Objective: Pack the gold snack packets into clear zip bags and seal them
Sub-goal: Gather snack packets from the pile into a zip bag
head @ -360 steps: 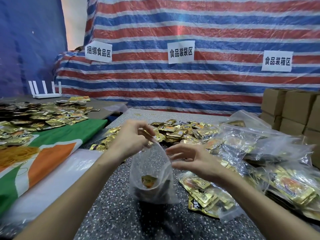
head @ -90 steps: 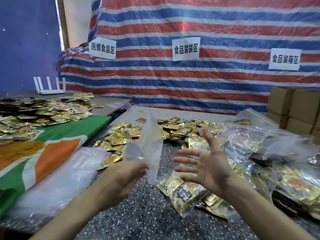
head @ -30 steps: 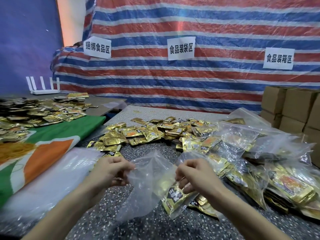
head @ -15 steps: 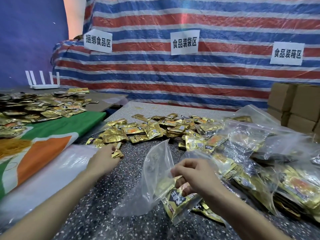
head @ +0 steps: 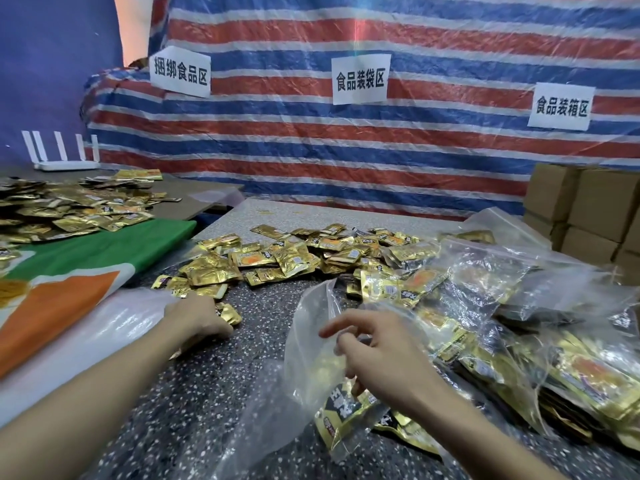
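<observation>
Right hand (head: 377, 348) pinches clear zip bag (head: 308, 344) at its mouth edge, bag sagging left of the fingers. Left hand (head: 197, 317) reaches a loose gold packet (head: 229, 313), at its fingertips on the speckled table (head: 207, 379) (grip: can't tell).

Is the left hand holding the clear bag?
No, the left hand touches loose gold packets; only the right hand holds the clear bag.

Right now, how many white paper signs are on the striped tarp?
3: left sign near the left edge of the tarp, middle sign at centre, right sign above the cardboard boxes. None seems hidden.
</observation>
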The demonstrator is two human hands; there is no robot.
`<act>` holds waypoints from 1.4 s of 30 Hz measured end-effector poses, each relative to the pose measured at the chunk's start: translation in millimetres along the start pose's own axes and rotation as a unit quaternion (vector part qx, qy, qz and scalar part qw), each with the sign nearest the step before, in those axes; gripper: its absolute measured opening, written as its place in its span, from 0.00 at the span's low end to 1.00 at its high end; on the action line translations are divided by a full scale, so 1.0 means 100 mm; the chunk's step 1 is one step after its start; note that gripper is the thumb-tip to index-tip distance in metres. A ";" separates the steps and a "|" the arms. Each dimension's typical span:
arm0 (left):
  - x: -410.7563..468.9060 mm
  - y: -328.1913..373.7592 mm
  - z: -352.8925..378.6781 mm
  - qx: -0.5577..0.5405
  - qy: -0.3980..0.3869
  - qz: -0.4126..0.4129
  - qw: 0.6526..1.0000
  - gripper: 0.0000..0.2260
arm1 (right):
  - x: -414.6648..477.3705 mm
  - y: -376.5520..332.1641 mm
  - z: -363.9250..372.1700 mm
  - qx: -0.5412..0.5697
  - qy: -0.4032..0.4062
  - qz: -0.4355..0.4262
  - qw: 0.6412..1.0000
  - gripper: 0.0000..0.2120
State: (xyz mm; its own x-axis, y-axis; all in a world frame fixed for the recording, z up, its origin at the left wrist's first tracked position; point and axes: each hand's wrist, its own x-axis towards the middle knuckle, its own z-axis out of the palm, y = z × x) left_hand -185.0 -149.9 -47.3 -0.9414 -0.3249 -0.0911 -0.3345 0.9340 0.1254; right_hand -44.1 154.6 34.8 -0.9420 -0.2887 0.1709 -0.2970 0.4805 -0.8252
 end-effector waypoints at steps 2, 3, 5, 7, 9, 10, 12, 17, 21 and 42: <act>0.01 -0.01 -0.03 -0.033 0.000 -0.010 0.999 0.22 | -0.01 -0.01 0.01 -0.032 -0.004 0.004 0.999 0.11; 0.01 -0.03 -0.05 -0.059 0.005 -0.014 0.998 0.23 | -0.01 -0.02 0.00 -0.041 -0.011 0.004 0.999 0.10; -0.01 -0.09 -0.09 -0.112 0.031 -0.013 0.993 0.24 | -0.01 -0.02 0.00 -0.050 -0.018 0.007 0.999 0.09; -0.06 -0.14 -0.17 -0.194 0.088 -0.012 0.977 0.23 | 0.00 -0.01 0.00 -0.050 -0.022 0.013 0.998 0.07; -0.19 -0.13 -0.30 -0.350 0.144 -0.014 0.925 0.21 | 0.01 -0.01 0.00 -0.059 -0.028 0.019 0.998 0.08; -0.27 -0.09 -0.38 -0.442 0.157 -0.007 0.883 0.19 | 0.01 -0.01 0.00 -0.063 -0.031 0.022 0.997 0.08; -0.50 -0.01 -0.58 -0.612 0.139 0.025 0.778 0.17 | 0.02 -0.01 0.03 -0.061 -0.035 0.028 0.997 0.08; -1.23 0.21 -0.94 -0.767 -0.028 0.263 0.584 0.23 | 0.04 -0.03 0.08 -0.050 -0.049 0.035 0.997 0.07; -1.60 0.35 -0.95 -0.702 -0.098 0.425 0.563 0.26 | 0.05 -0.07 0.12 -0.005 -0.064 0.032 0.997 0.05; -1.76 0.31 -0.63 -0.514 -0.064 0.271 0.812 0.29 | -0.09 -0.30 0.02 0.172 -0.040 0.046 0.983 0.05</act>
State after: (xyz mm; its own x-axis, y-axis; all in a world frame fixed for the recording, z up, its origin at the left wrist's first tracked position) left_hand -32.6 -73.4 35.1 -0.9722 0.1722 0.1584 0.2046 0.2967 0.9328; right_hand -26.0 141.4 56.8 -0.9432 -0.3278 0.0547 -0.1269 0.2030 -0.9709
